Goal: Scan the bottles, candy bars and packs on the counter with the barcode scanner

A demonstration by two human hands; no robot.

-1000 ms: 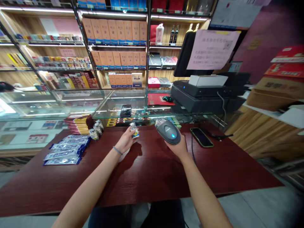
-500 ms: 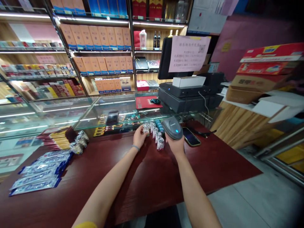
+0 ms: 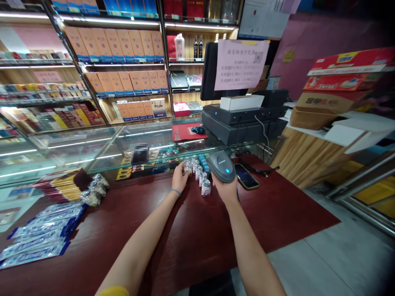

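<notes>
The dark red table (image 3: 185,255) is bounded at the back by a glass counter (image 3: 108,144) and at the right by an edge slanting to a near corner, beyond which grey floor (image 3: 308,255) is seen. The left forearm (image 3: 138,246) and right forearm (image 3: 251,242) are angled forward and inward across the near edge. At the far left, blue-and-white sachets (image 3: 43,230) are spread; between them and the left forearm a broad stretch of open wood is left, and another is left between the right forearm and the near corner. The hands are brought near each other toward the back edge. By the right hand (image 3: 226,190) a grey scanner (image 3: 222,166) is held, its grip wrapped closely from below, its lit head raised. Just right of it, a phone (image 3: 246,176) is laid flat. Between the hands, a row of small capped jars (image 3: 202,179) is stood upright. Around the row's leftmost jar (image 3: 187,165) the fingers and thumb of the left hand (image 3: 180,176) are curved; whether it is gripped or merely touched cannot be told at this blur.
</notes>
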